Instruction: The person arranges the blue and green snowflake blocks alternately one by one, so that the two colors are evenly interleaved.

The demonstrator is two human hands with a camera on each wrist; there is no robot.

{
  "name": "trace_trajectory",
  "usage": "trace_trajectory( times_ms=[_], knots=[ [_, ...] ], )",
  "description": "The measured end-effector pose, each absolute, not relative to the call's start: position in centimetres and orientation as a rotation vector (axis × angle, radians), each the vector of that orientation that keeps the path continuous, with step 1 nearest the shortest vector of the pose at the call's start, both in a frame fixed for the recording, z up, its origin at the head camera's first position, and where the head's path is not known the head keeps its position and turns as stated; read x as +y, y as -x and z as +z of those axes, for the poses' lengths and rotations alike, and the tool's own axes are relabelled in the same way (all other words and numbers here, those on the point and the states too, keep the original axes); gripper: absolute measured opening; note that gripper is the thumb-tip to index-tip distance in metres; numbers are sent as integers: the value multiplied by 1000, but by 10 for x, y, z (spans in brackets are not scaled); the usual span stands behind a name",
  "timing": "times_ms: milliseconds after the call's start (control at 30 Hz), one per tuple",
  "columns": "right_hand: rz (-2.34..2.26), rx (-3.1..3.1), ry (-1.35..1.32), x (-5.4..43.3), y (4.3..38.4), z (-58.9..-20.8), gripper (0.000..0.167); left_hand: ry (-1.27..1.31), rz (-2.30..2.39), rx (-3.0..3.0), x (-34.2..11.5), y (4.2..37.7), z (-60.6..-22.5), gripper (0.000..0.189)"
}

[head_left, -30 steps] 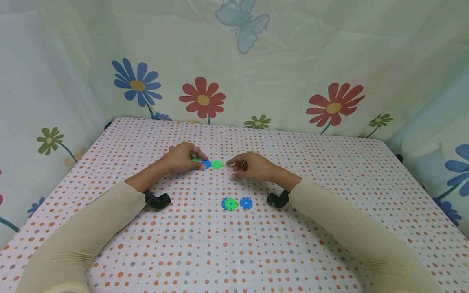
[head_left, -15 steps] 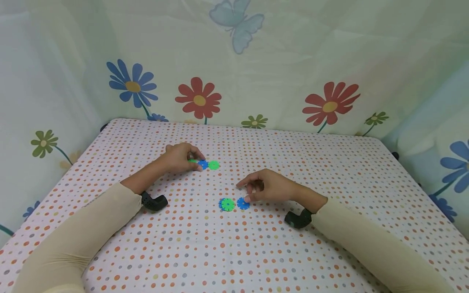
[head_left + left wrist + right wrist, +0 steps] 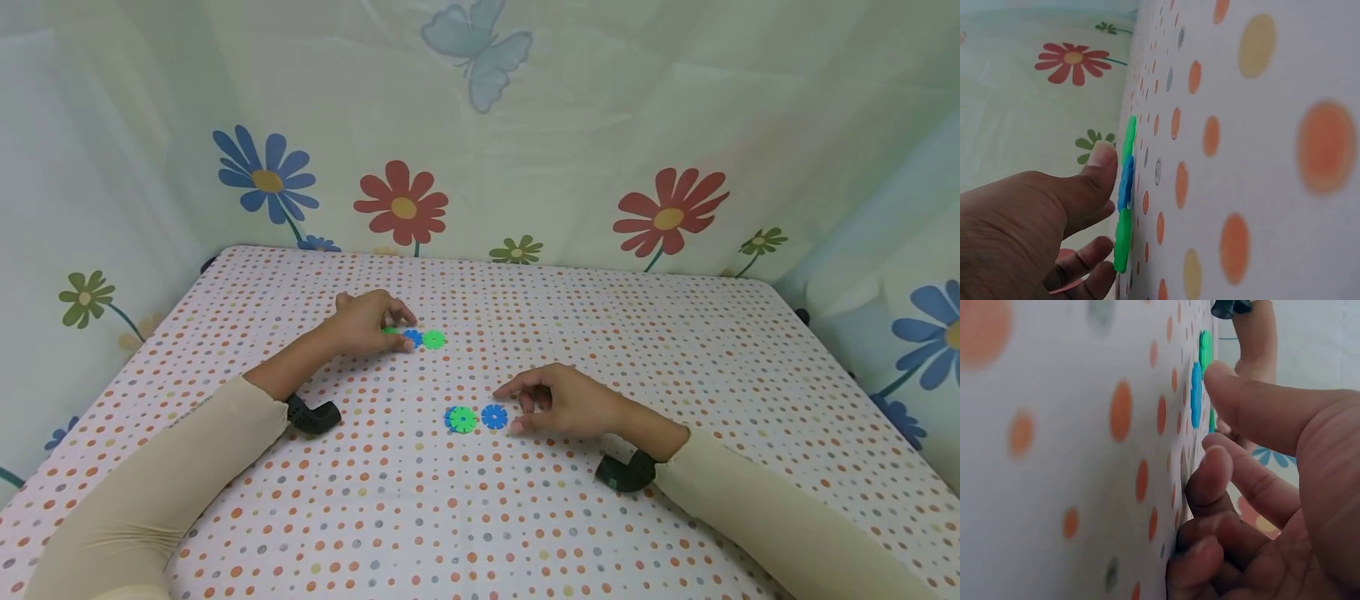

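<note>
While the left hand (image 3: 367, 323), left of the frame's centre, curves about a row of green, blue and green notched plastic discs (image 3: 415, 335), whether it grips them cannot be told. Just below centre, on the white, colour-dotted counter (image 3: 360, 500), a green notched disc (image 3: 463, 420) overlaps a blue notched disc (image 3: 449, 418). Right of these lies a lone blue notched disc (image 3: 494, 417), the right hand (image 3: 573, 404) just beside it, fingers loosely bent, holding nothing.
</note>
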State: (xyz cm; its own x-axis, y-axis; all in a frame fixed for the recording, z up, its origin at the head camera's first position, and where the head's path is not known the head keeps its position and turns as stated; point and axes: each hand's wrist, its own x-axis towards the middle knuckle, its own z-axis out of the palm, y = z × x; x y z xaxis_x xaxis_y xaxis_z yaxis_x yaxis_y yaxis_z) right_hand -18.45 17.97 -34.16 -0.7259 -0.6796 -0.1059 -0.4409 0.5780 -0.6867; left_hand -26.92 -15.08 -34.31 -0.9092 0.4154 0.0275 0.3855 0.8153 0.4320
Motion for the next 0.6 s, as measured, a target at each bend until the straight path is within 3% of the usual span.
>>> trace_trajectory(
  times_ms=[600],
  knots=[
    [-931, 2459, 845, 167, 184, -340, 30, -753, 716, 2926, -122, 266, -350, 31]
  ],
)
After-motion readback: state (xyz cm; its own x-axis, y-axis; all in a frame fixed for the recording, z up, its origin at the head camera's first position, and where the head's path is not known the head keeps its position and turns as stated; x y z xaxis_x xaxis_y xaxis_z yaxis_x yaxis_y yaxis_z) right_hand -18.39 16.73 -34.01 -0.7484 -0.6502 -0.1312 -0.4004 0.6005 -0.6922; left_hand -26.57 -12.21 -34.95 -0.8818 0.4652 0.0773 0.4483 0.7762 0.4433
